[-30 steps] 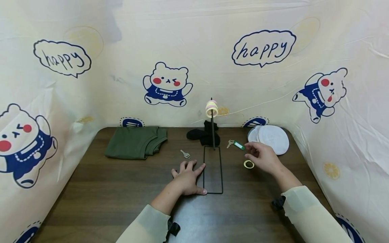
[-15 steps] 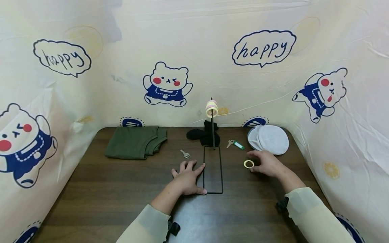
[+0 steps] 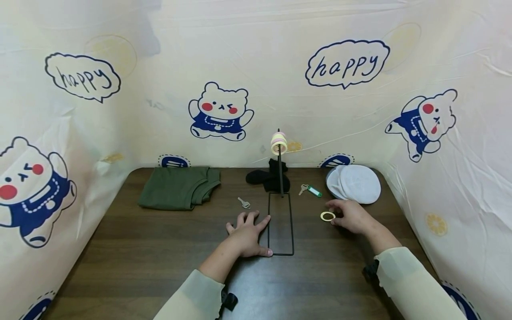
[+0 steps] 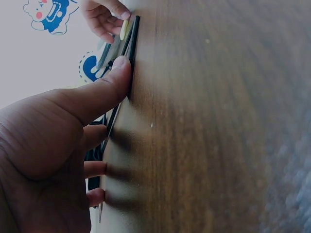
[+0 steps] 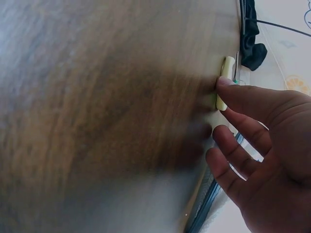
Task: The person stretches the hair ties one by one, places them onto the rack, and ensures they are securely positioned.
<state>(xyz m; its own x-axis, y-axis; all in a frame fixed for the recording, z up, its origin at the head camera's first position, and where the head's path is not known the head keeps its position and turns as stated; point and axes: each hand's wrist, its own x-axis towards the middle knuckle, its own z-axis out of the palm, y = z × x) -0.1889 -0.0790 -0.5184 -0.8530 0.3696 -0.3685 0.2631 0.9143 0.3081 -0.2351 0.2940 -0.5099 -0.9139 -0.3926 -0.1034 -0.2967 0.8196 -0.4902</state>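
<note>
A black wire stand (image 3: 293, 226) has a flat rectangular base on the table and an upright post. Pink, yellow and white rings (image 3: 278, 143) hang together near the top of the post. My left hand (image 3: 245, 238) lies with spread fingers along the base's left side, its thumb on the near corner. To the right, my right hand (image 3: 352, 216) pinches the edge of a pale yellow ring (image 3: 322, 217) between thumb and index finger. In the right wrist view the thumb covers part of the ring (image 5: 228, 68), and the other fingers are bent loosely below it.
Behind the post lie black socks (image 3: 258, 177). A loose key (image 3: 243, 203) lies left of the stand, and a key with a green tag (image 3: 314, 191) to its right. Folded green cloth (image 3: 172, 189) is at the back left, a white cap-like item (image 3: 360, 182) at the back right.
My right hand has come down and to the right, from above the yellow ring to its right edge, and pinches it. The ring now looks slightly tilted. My left hand has stayed in place.
</note>
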